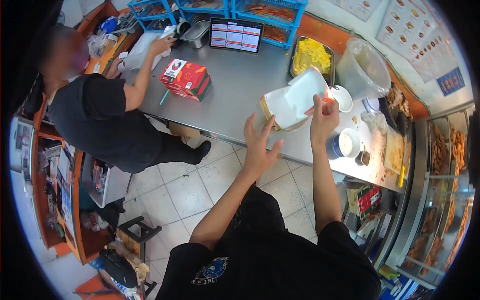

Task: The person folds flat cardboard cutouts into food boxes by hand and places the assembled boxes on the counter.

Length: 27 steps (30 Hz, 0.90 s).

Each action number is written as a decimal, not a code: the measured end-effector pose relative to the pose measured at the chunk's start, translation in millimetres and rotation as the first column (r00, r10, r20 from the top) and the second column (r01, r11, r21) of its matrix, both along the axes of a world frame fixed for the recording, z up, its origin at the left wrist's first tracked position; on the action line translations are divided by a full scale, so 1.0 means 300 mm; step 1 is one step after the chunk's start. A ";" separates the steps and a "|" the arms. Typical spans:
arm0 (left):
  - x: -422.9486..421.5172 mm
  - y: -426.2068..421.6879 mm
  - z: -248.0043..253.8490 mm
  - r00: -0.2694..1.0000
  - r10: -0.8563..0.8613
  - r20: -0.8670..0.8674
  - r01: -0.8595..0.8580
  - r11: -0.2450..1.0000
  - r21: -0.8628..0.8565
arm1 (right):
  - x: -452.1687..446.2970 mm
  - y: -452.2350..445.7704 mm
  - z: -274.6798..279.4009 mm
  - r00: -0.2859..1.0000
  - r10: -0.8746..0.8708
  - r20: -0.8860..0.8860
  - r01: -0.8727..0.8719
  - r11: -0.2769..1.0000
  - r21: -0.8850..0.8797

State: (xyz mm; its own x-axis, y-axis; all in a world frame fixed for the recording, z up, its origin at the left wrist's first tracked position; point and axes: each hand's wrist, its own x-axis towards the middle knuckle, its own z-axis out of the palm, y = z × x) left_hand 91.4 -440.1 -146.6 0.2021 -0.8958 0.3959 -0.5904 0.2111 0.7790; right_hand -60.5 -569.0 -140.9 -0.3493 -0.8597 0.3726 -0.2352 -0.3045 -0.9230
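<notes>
An open cardboard food box (292, 102), lined with white paper, stands on the steel counter in front of me. My right hand (324, 120) pinches the box's right edge, where an orange-red patch shows. At the near left corner of the box is my left hand (260, 145), fingers spread; one fingertip meets or nearly meets the edge. Behind the box a metal tray (332, 75) holds yellow food. Close to my right hand are a white bowl (342, 99) and a white tub (346, 143).
A closed red box (185, 80) and a tablet (236, 36) are on the steel counter (225, 95). At left, a co-worker (110, 115) reaches over it. A clear plastic bucket (364, 70), a yellow-handled tool (401, 176) and a fried-food display case (440, 200) are at right.
</notes>
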 end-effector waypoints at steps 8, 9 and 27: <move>-0.034 -0.243 -0.203 0.996 -0.083 -0.029 0.082 0.996 -0.029 | 0.010 -0.017 0.016 0.977 -0.083 -0.196 0.089 0.996 0.021; -0.034 -0.257 -0.211 0.994 -0.097 -0.057 0.096 0.995 -0.023 | 0.007 -0.010 0.009 0.958 -0.136 -0.251 0.142 0.990 0.006; 0.028 -0.251 -0.263 0.808 0.021 -0.588 -0.036 0.999 -0.014 | -0.065 0.164 -0.232 0.879 -0.323 -0.350 0.340 0.940 -0.012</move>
